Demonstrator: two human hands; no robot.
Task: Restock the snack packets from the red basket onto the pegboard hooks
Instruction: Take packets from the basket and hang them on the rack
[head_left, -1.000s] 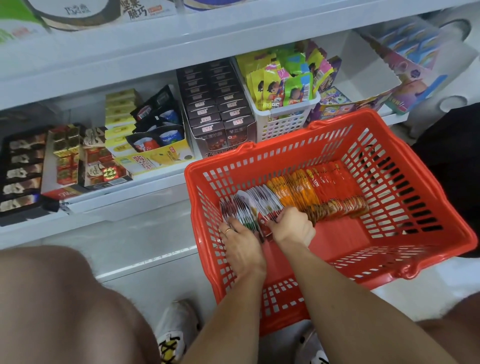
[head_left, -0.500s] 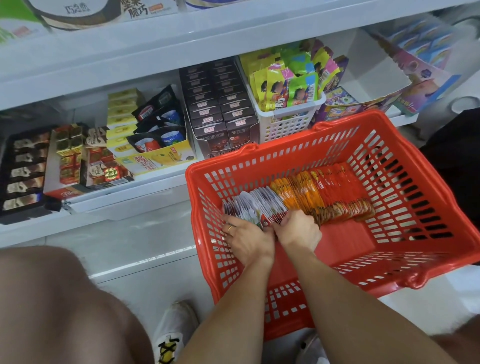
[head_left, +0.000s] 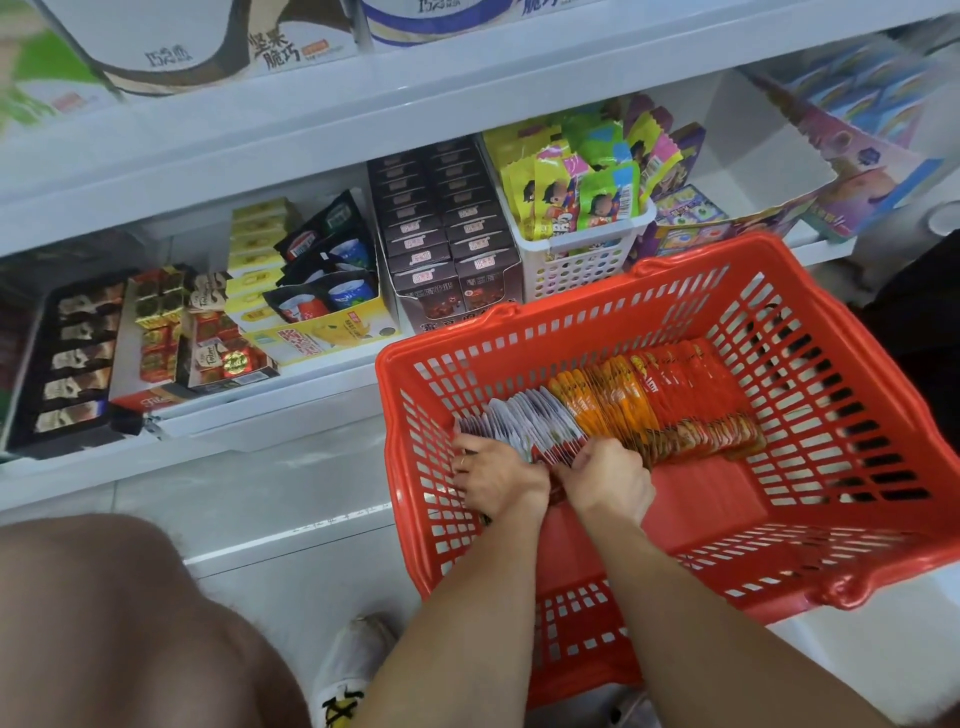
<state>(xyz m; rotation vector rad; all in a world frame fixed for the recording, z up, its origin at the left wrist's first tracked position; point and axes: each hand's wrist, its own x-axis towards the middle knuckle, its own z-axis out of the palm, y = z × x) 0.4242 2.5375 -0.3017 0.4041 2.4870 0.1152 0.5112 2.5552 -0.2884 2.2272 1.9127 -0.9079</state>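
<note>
Both hands reach into the red basket (head_left: 857, 415) beside a shop shelf (head_left: 311, 156). The left hand (head_left: 498, 480) and right hand (head_left: 605, 480), fingers curled, grip the white-and-purple end of a row of snack packets (head_left: 623, 410).

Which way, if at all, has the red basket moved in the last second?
No. The red basket keeps its far rim just below the dark cartons and white basket; only the camera shifted.

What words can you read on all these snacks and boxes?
"坚果脆巧" on the white box on the top shelf.
"巧克" plus a blurred sign on the same box's dark swirl.
Dark boxes, candy bags, yellow carton and the packets in the red basket: print too small or blurred.
</note>
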